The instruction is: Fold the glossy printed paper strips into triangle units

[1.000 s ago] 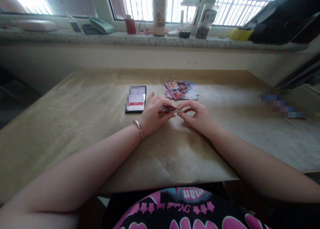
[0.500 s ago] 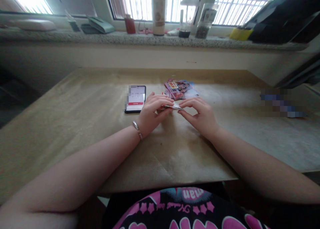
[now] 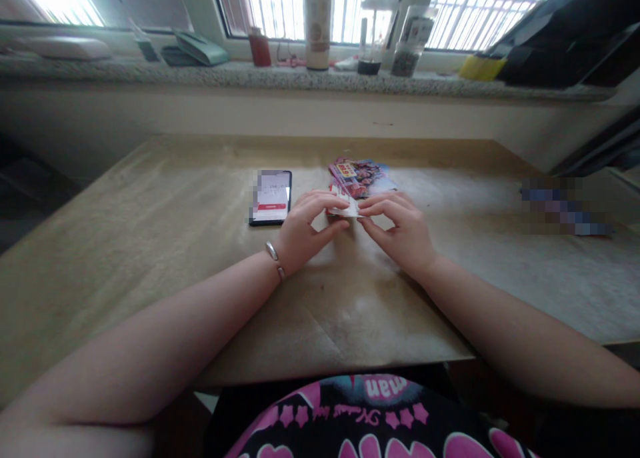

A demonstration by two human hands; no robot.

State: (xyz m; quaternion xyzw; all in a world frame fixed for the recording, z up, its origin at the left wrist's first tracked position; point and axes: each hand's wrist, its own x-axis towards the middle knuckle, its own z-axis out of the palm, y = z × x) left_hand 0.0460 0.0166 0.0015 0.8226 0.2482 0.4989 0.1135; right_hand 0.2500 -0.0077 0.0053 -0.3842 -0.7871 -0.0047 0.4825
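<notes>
A small piece of folded paper (image 3: 351,209), white with some red print, is between my hands above the table. My left hand (image 3: 307,226) curls over its left part, fingers on top and thumb underneath, a little apart from the paper. At the right edge, my right hand (image 3: 407,235) pinches it between thumb and fingertips. Just beyond my fingers lies a pile of colourful printed leaflets (image 3: 363,177), partly covered by the paper and my hands. A metal bracelet (image 3: 271,250) circles my left wrist.
A phone (image 3: 273,195) with a lit screen lies left of my left hand. The table (image 3: 200,198) reaches to the wall under the windowsill (image 3: 200,78), which carries a bottle, cups and other items. A blurred-out object (image 3: 565,207) sits at the far right.
The paper has tilted, so more of its white face shows now. My left thumb has come away from its underside, while my right hand stays almost in place.
</notes>
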